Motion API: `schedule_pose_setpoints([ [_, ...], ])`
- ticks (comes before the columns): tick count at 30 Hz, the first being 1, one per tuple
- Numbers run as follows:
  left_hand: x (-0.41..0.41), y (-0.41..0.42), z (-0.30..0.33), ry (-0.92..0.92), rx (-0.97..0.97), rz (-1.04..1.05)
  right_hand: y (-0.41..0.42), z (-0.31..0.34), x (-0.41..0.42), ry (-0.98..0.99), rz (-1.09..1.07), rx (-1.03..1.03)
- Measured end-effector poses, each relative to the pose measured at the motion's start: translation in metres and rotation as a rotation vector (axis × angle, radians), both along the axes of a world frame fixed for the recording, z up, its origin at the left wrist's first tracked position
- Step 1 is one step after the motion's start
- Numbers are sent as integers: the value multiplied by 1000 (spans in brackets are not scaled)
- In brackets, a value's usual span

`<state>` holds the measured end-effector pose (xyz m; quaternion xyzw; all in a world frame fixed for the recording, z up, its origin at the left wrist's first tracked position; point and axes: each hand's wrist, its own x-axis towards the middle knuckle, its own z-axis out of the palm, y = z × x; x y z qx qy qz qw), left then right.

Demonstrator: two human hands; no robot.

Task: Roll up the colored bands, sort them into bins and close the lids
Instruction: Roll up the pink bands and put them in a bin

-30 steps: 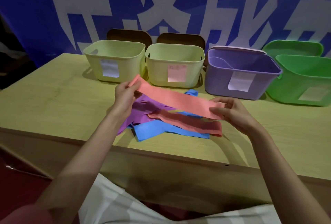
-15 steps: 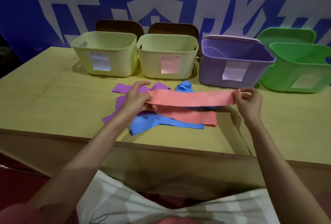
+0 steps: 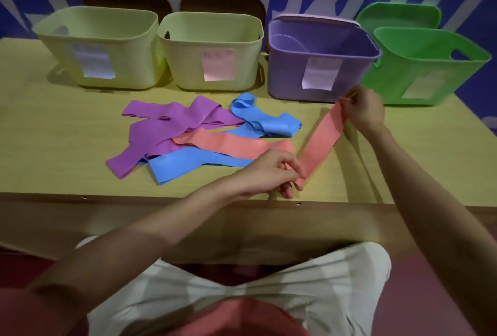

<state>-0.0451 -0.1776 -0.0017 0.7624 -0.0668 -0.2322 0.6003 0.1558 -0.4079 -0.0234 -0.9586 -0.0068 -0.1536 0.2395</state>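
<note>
Table [image 3: 67, 134]: wooden top carrying 4 open bins along the 12 o'clock edge and a heap of bands at centre.
Bins: 2 pale yellow-green bins [image 3: 99, 48] [image 3: 212, 50] at 11 and 12 o'clock, purple bin [image 3: 320, 67] at 1 o'clock, green bin [image 3: 430, 67] at 2 o'clock; lids lean behind them, none closed.
Loose bands: purple bands [image 3: 166, 126], blue bands [image 3: 193, 163] and a second pink band [image 3: 236, 145] lie overlapping and unrolled.
Held pink band [image 3: 321, 142]: 1 second ago it hung crosswise above the heap; now it stretches flat from 6 to 1 o'clock, right of the heap.
Left hand [image 3: 271, 174]: pinches the near end.
Right hand [image 3: 363, 112]: pinches the far end, just before the purple bin.
Meaning: the band looks laid out for rolling; no band is rolled or binned yet.
</note>
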Motion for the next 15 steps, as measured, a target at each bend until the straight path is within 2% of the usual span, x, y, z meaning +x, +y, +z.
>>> schedule_pose_setpoints([
  [6, 7, -10, -10, 12, -6, 26, 6, -11, 11, 4, -23, -119],
  [12, 6, -8, -15, 128, -69, 32, 6, -18, 11, -5, -136, -59],
  [15, 6, -6, -13, 169, -95, 22, 5, -15, -10, -73, -212, 22],
])
